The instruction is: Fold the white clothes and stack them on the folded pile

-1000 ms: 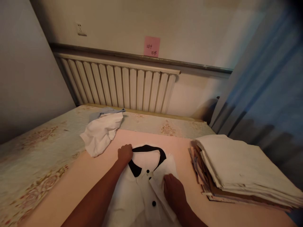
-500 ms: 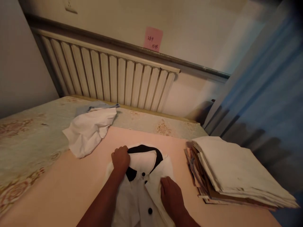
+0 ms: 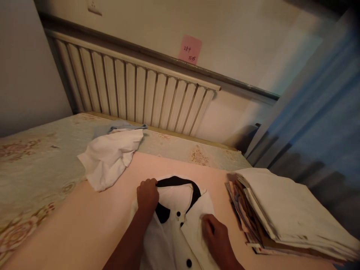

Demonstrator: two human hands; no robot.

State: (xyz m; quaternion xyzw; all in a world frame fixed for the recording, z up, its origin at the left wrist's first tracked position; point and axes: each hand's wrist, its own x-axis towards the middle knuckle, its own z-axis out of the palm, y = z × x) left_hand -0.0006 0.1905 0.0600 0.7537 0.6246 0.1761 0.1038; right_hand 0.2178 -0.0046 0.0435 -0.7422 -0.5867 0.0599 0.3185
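Note:
A white shirt (image 3: 171, 236) with a black collar (image 3: 176, 182) and black buttons lies on a pink cloth, its lower part cut off by the frame's bottom edge. My left hand (image 3: 147, 197) is closed on the shirt at the left side of the collar. On the other side, my right hand (image 3: 216, 234) has its fingers curled against the shirt's right front, with fabric at the fingertips. A flap of white fabric is turned over the right part of the collar, hiding its end.
To the right sits a stack of folded cloth and papers (image 3: 298, 210). At the back left lies a crumpled white cloth (image 3: 112, 153) over a blue-grey one. The pink cloth (image 3: 84, 225) covers part of a floral bed cover (image 3: 25, 180). Behind stand a radiator (image 3: 135, 90) and a blue curtain (image 3: 315, 112).
The view has shifted slightly, so everything appears a little further right and lower. My right hand has moved slightly outward along the shirt's right front. My left hand keeps its hold at the collar.

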